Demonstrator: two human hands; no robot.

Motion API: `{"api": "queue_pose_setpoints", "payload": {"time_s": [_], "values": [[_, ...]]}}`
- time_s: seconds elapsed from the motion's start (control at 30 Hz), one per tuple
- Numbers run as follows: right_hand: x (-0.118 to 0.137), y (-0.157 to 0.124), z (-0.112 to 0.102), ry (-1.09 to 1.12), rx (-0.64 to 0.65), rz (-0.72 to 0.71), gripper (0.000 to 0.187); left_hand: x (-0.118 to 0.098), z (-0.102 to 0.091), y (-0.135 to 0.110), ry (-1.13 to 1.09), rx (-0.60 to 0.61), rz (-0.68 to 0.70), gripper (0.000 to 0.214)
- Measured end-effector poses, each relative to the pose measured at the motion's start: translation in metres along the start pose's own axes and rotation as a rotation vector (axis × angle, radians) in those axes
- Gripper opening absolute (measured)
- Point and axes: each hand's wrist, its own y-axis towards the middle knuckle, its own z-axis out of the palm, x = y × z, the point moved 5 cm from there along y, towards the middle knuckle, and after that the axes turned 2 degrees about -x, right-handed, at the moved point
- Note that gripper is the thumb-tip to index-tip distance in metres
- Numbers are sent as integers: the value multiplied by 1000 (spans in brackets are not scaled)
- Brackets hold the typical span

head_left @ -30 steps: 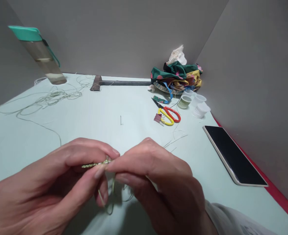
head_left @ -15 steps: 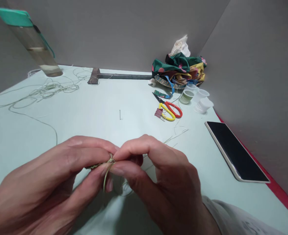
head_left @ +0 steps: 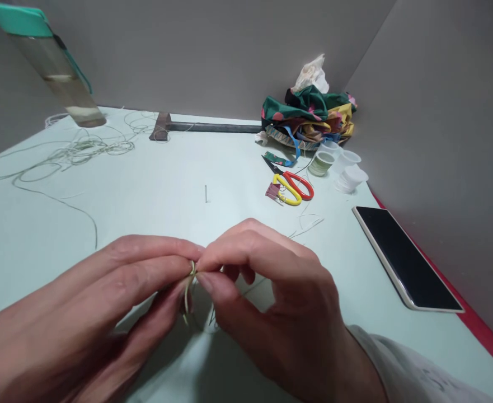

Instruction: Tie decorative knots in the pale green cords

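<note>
Close together at the front of the table, both hands pinch a green cord [head_left: 188, 288]. My left hand [head_left: 116, 285] is closed on it, thumb and forefinger pressed together. From the right, my right hand [head_left: 267, 280] pinches the cord between thumb and fingertips, almost touching the left fingers. A loop of the cord hangs below the left fingertips. The braided stretch seen earlier is now hidden behind my left fingers. Thin loose strands show beneath and behind my right hand.
A nail [head_left: 206, 193] stands mid-table. Behind are a hammer [head_left: 212, 127], tangled cord [head_left: 82, 151] and a bottle [head_left: 67, 84]. Farther right are scissors [head_left: 299, 186], a purple thread card [head_left: 273, 191], spools [head_left: 349, 178], a patterned cloth bundle [head_left: 309, 120] and a phone [head_left: 405, 257].
My left fingers have turned over the braided part, covering it. My right thumb and fingertips have shifted slightly at the cord. The view has tilted a little.
</note>
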Motion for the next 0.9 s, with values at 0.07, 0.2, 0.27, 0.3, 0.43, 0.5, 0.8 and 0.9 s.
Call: {"api": "queue_pose_setpoints", "payload": {"time_s": [0.07, 0.2, 0.27, 0.3, 0.43, 0.5, 0.8, 0.9], "values": [[2, -3, 2, -63, 7, -18, 14, -2, 0, 0, -11, -1, 15, 32], [3, -9, 5, -151, 7, -2, 17, -2, -1, -2, -75, -40, -53, 27], [4, -10, 5, -168, 7, -11, 17, -1, -2, 0, -182, -100, -146, 23], [5, -11, 5, -181, 4, -26, 17, -1, -2, 3, -262, -140, -198, 23], [3, -12, 4, -205, -16, -35, 16, -6, 0, 19, -555, -274, -308, 29], [2, -13, 4, -187, -27, -37, 15, -10, 1, 26, -611, -285, -327, 29], [-1, -13, 7, -132, -20, -16, 11, -17, 2, 9, -358, -189, -193, 18], [0, -10, 5, -64, -10, 26, 15, -18, 0, 4, -191, -115, -120, 17]]}}
